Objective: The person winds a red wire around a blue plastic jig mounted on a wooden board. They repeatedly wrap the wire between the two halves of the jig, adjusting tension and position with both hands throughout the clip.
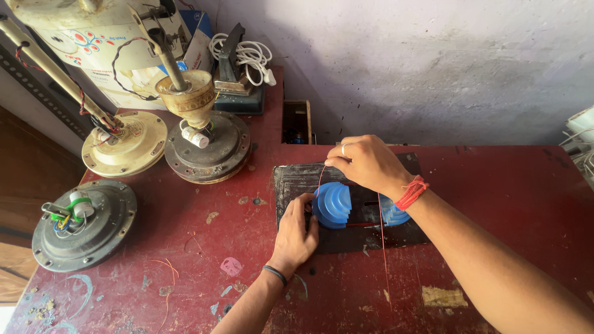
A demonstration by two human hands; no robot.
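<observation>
1. The left hand (296, 230) rests on the red table (507, 204), fingers curled and pressing on the near side of a blue stepped plastic former (333, 205).
2. The right hand (365, 162) reaches over from the right, thumb and forefinger pinched together on a thin red wire (382, 238) just above the former.
3. The wire runs down from the pinch to the blue piece, and another length of it trails toward the front edge of the table.
4. A second blue stepped piece (393, 213) sits just right of the first, half hidden under the right wrist; a thin rod seems to join the two.
5. Both blue pieces sit over a black mat (297, 179) near the middle of the table, whose paint is chipped and scratched.
6. A red thread band (413, 192) circles the right wrist and a dark band (275, 273) the left.
7. To the left, well apart from the hands, lies a grey fan motor (83, 226) with coloured wires on top.
8. Behind it stand a cream fan motor (125, 143) and a dark fan motor (208, 148), each with a rod rising out of it.
9. Further back a coiled white cable (249, 57) lies on a dark metal tool against the wall.
10. A small open wooden box (297, 122) sits at the table's back edge, just behind the mat.
11. Nothing lies between the hands and the blue pieces; only the right forearm covers part of the mat.
</observation>
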